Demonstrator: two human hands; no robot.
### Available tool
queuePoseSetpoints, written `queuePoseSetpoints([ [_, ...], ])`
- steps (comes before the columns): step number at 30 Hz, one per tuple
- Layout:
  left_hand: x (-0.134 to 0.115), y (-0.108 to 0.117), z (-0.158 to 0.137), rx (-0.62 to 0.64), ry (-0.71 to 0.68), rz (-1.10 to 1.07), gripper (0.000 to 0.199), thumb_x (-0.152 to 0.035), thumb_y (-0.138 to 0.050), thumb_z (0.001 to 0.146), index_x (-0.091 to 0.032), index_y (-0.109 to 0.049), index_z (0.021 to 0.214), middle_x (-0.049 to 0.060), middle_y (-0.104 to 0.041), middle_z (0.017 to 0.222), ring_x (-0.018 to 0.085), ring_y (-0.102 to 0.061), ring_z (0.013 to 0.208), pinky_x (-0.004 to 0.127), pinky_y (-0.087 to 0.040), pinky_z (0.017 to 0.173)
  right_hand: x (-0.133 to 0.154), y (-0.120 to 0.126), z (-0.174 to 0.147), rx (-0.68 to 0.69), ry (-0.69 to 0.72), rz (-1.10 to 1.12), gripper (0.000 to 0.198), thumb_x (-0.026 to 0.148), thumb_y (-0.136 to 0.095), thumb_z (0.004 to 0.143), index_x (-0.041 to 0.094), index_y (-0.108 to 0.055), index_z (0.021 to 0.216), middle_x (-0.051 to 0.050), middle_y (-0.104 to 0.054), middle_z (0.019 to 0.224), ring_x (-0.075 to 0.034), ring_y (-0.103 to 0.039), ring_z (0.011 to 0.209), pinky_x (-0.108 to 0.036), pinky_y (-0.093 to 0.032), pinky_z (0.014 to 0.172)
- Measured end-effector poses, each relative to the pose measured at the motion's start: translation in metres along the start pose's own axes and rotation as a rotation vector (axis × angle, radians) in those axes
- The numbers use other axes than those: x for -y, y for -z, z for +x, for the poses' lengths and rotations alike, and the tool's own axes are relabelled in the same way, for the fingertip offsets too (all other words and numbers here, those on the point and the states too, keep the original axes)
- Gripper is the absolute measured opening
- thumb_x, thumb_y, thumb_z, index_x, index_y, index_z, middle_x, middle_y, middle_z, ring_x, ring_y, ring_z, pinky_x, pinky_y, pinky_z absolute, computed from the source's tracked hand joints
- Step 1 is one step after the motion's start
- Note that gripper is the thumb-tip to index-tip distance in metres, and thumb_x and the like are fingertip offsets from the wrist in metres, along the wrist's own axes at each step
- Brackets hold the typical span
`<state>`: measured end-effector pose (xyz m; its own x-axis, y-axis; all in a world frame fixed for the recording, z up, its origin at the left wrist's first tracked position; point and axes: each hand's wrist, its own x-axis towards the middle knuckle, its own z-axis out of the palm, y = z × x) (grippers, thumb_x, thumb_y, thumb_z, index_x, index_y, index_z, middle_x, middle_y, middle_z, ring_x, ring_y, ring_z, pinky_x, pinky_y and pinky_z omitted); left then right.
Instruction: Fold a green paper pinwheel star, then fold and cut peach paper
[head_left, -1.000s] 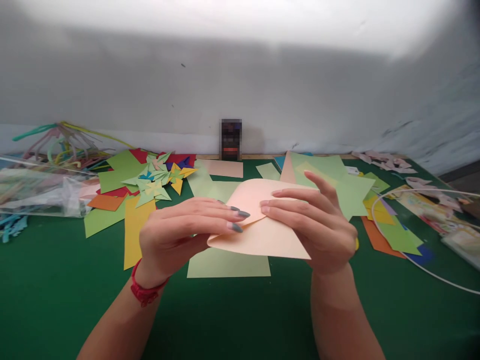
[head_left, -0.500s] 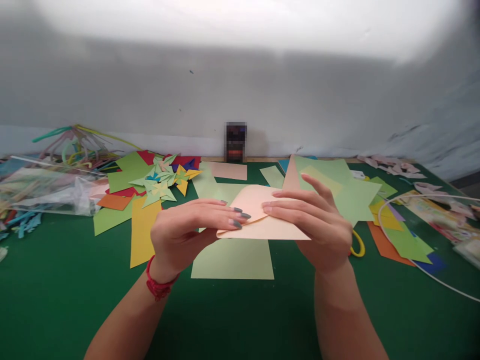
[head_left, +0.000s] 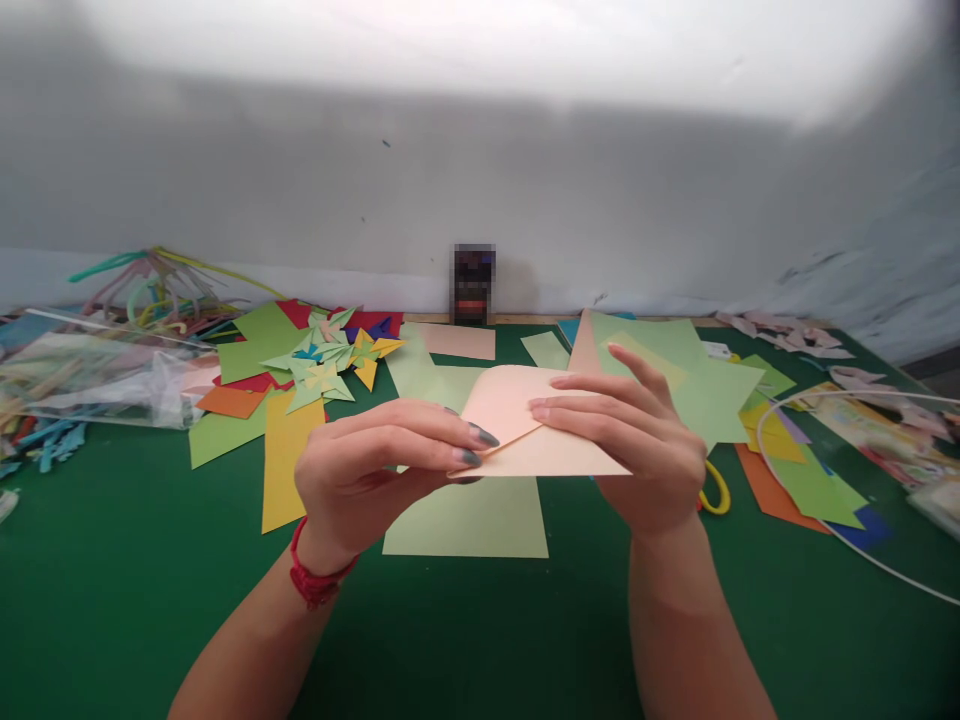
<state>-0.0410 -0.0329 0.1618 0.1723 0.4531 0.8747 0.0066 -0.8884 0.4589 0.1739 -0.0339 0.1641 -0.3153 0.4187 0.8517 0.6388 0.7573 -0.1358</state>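
Note:
Between my hands, above the table, is a pale peach sheet of paper (head_left: 506,400), bent over itself with a rounded fold at the back. My left hand (head_left: 382,450) pinches its left corner, fingers on top and thumb mostly hidden beneath. On the other side, my right hand (head_left: 637,430) grips the sheet, with fingertips pressing the overlapping edge and the index finger raised. The right thumb is hidden under the paper. A pale green sheet (head_left: 469,525) lies on the table below.
Folded paper stars (head_left: 322,360) and coloured sheets (head_left: 289,480) lie left, beside a plastic bag (head_left: 112,385). More sheets (head_left: 712,375), a yellow scissor handle (head_left: 718,487) and a white hoop (head_left: 862,540) are right. A pixelated dark object (head_left: 472,285) stands against the wall.
The peach paper has shifted slightly right. My left fingers have drawn closer together at its corner, while my right hand stays nearly in place on the overlap.

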Motion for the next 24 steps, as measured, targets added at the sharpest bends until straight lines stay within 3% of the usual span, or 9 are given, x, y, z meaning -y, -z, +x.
queuePoseSetpoints([
  [10, -0.003, 0.003, -0.001, 0.079, 0.036, -0.063, 0.028, 0.001, -0.073, 0.061, -0.016, -0.067, 0.083, 0.004, -0.072, 0.081, 0.018, -0.068, 0.076, 0.035, -0.059, 0.068, -0.002, 0.000, -0.001, -0.007, -0.006, 0.041, 0.012, 0.022, -0.056, 0.085, 0.029, -0.065, 0.090, 0.005, -0.073, 0.084, -0.018, -0.067, 0.086, -0.046, -0.038, 0.102],
  [24, -0.001, 0.014, 0.007, 0.222, -0.009, -0.045, 0.023, -0.009, -0.070, 0.069, -0.020, -0.068, 0.088, 0.002, -0.072, 0.083, 0.016, -0.068, 0.076, 0.029, -0.059, 0.067, -0.008, 0.002, -0.003, 0.048, -0.010, 0.058, 0.016, 0.020, -0.054, 0.085, 0.030, -0.066, 0.086, 0.007, -0.072, 0.084, -0.017, -0.067, 0.088, -0.043, -0.040, 0.101],
])
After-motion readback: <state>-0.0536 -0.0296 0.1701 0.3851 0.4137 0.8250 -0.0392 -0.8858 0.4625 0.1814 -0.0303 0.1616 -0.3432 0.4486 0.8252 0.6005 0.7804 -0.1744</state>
